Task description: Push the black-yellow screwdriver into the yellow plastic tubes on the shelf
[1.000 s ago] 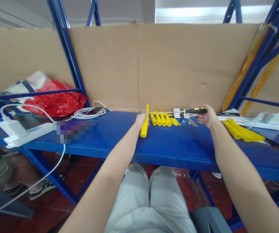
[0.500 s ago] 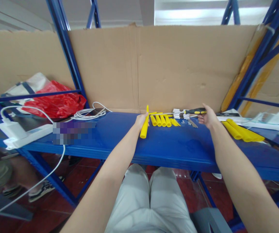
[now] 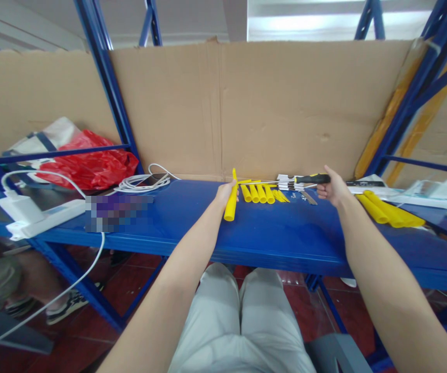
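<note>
My left hand (image 3: 225,192) is closed around a long yellow tube (image 3: 231,199), held nearly upright over the blue shelf (image 3: 270,233). My right hand (image 3: 334,187) grips the black and yellow handle of a screwdriver (image 3: 312,178); its metal shaft points left toward the tube. Between the hands, several short yellow tubes (image 3: 261,192) lie side by side on the shelf next to small white pieces (image 3: 287,182).
More yellow tubes (image 3: 388,211) lie right of my right arm. A white coiled cable (image 3: 140,180), a power strip with charger (image 3: 32,212) and a red plastic bag (image 3: 87,160) are on the left. A cardboard sheet (image 3: 223,109) backs the shelf. Another person's legs show lower left.
</note>
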Action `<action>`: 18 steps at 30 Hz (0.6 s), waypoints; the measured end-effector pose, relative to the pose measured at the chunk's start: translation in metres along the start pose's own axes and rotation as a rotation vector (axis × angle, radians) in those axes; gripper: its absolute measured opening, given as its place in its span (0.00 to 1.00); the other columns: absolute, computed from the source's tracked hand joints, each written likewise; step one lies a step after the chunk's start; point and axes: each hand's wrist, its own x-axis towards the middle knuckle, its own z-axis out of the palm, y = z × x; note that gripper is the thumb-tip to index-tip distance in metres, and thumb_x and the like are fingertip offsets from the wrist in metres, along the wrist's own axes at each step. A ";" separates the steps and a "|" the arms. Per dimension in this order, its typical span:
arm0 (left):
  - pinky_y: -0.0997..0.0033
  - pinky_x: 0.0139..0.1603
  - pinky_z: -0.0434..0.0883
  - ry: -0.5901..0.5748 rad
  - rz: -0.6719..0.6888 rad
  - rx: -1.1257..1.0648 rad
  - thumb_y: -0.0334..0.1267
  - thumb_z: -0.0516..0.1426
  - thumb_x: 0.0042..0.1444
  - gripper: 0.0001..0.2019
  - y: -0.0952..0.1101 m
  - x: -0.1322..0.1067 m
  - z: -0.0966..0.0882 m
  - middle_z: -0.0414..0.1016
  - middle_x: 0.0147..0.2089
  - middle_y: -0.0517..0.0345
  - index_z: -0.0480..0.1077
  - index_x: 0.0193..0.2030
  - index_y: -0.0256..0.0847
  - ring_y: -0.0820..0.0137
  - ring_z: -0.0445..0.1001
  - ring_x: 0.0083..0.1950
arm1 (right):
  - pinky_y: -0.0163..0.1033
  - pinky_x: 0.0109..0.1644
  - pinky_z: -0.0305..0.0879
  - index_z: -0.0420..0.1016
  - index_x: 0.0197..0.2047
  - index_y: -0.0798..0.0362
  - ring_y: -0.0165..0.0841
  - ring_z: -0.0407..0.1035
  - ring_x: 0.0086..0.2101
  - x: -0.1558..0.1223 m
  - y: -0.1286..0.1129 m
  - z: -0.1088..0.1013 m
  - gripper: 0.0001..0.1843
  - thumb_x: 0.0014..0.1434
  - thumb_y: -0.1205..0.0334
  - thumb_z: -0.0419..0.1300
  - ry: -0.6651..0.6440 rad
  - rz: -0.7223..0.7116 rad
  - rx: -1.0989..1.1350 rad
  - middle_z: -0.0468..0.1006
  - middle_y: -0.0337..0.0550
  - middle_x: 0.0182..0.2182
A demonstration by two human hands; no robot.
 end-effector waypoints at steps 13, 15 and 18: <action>0.77 0.13 0.58 -0.018 -0.006 -0.027 0.36 0.51 0.66 0.11 -0.001 0.002 0.000 0.62 0.13 0.63 0.70 0.35 0.33 0.75 0.59 0.11 | 0.31 0.11 0.45 0.58 0.29 0.49 0.26 0.50 0.12 0.006 0.004 0.000 0.15 0.58 0.49 0.57 0.120 -0.058 -0.009 0.58 0.32 0.14; 0.77 0.12 0.58 -0.018 -0.009 -0.014 0.36 0.51 0.66 0.11 -0.001 0.002 0.000 0.63 0.13 0.62 0.70 0.36 0.32 0.75 0.59 0.11 | 0.31 0.11 0.42 0.56 0.28 0.48 0.25 0.47 0.11 0.008 0.008 0.001 0.19 0.55 0.46 0.61 0.207 -0.132 -0.039 0.54 0.29 0.12; 0.76 0.13 0.57 -0.019 -0.011 -0.007 0.37 0.52 0.66 0.11 -0.001 0.002 0.000 0.63 0.14 0.62 0.71 0.38 0.31 0.74 0.59 0.11 | 0.30 0.11 0.41 0.55 0.27 0.47 0.24 0.45 0.11 0.011 0.010 0.003 0.21 0.54 0.48 0.64 0.273 -0.241 -0.025 0.50 0.27 0.10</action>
